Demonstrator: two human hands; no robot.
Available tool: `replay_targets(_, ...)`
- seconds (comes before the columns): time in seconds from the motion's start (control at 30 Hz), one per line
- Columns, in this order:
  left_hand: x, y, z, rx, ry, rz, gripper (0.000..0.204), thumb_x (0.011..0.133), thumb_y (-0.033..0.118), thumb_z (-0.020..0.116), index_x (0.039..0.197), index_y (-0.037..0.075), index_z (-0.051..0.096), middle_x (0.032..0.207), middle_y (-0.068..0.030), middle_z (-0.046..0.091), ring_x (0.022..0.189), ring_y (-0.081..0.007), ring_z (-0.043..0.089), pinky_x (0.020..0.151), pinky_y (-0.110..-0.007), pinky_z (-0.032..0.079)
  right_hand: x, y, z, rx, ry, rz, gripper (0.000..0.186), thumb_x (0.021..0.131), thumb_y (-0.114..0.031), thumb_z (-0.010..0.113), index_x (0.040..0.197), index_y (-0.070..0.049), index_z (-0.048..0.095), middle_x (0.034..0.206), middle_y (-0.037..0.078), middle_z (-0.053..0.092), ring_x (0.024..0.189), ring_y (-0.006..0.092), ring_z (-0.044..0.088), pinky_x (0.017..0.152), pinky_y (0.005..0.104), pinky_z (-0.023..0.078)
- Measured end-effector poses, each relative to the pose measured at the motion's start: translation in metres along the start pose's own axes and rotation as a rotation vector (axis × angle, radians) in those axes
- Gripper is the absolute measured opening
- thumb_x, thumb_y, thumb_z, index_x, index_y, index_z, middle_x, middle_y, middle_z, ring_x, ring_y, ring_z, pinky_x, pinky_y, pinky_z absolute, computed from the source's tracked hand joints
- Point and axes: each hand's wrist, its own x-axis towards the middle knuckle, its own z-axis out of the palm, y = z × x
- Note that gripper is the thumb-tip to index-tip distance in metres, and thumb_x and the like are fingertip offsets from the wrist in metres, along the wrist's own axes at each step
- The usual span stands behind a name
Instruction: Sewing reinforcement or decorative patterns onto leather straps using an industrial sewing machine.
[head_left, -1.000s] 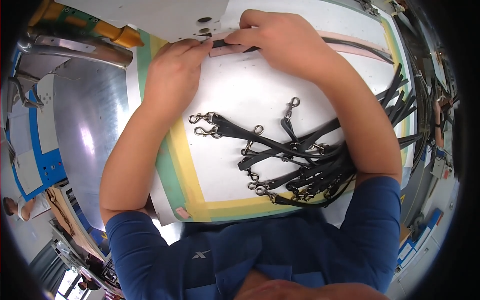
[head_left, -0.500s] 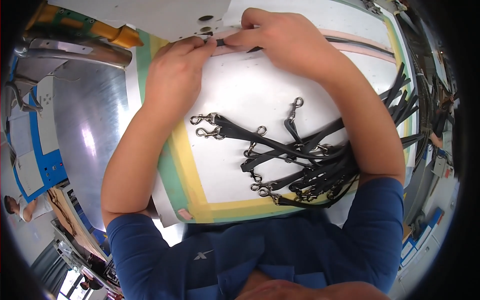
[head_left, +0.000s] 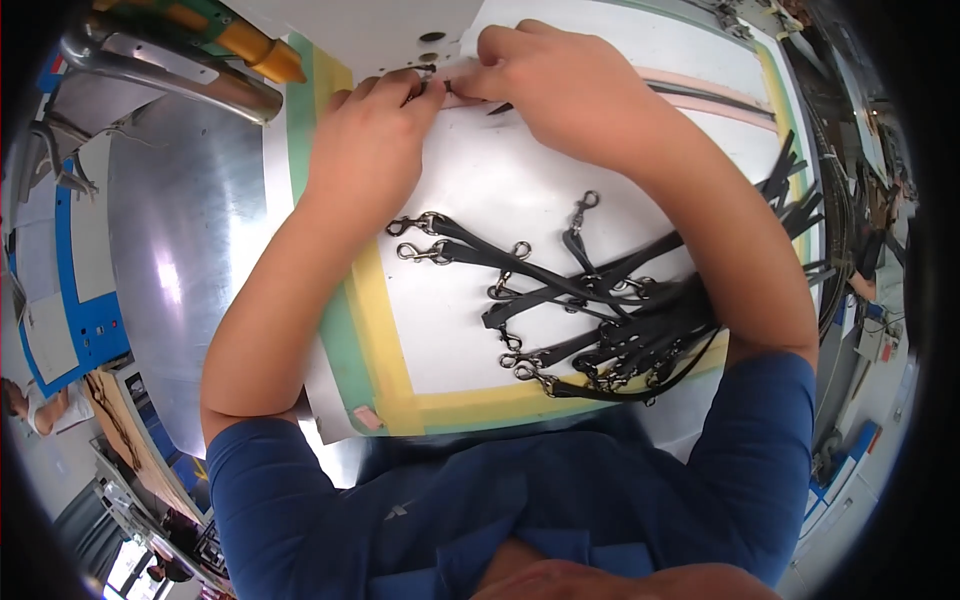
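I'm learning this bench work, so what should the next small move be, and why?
Perhaps the right hand should tuck in the dark tip, since it pokes out at a slant below that hand; the left hand has its fingertips close by, near the white panel.

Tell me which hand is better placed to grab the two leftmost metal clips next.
Likely the left hand: the two leftmost metal clips lie close by its wrist, while the right hand is farther off. Both hands are at the black strap, so the left would have to leave it.
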Motion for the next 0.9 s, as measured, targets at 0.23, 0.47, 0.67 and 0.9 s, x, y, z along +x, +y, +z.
replay_targets(0.23,-0.003,0.004,-0.003,0.055,-0.009,0.021,0.041,0.090,0.002,0.058,0.128,0.010,0.074,0.116,-0.0083,0.071,0.105,-0.0295,0.068,0.090,-0.043,0.054,0.046,0.003,-0.025,0.267,-0.300,0.434,0.043,0.084,-0.035,0.080,0.106,0.001,0.077,0.095,0.027,0.075,0.088,0.0445,0.073,0.080,0.0496,0.059)
replay_targets(0.47,-0.003,-0.001,0.001,0.032,-0.037,0.019,0.042,0.092,0.003,0.057,0.130,0.010,0.072,0.121,-0.0097,0.071,0.109,-0.0303,0.068,0.090,-0.043,0.055,0.059,0.025,0.004,0.309,-0.310,0.295,0.048,0.079,-0.042,0.079,0.095,0.003,0.078,0.091,0.030,0.073,0.090,0.0472,0.072,0.083,0.0495,0.058)
replay_targets(0.67,0.001,-0.005,-0.002,0.069,-0.024,0.022,0.042,0.093,0.003,0.059,0.132,0.014,0.071,0.125,-0.0088,0.070,0.111,-0.0320,0.067,0.095,-0.043,0.055,0.065,0.022,-0.007,0.082,-0.300,0.305,0.053,0.076,-0.046,0.080,0.088,0.006,0.077,0.090,0.031,0.073,0.089,0.0460,0.072,0.083,0.0495,0.059)
replay_targets(0.9,-0.007,-0.006,0.003,0.066,-0.040,0.005,0.047,0.093,0.000,0.058,0.136,0.014,0.069,0.130,-0.0116,0.069,0.114,-0.0324,0.066,0.100,-0.043,0.052,0.022,0.067,-0.014,0.023,-0.365,0.346,0.054,0.077,-0.045,0.083,0.092,0.006,0.077,0.093,0.030,0.074,0.093,0.0448,0.072,0.085,0.0492,0.057)
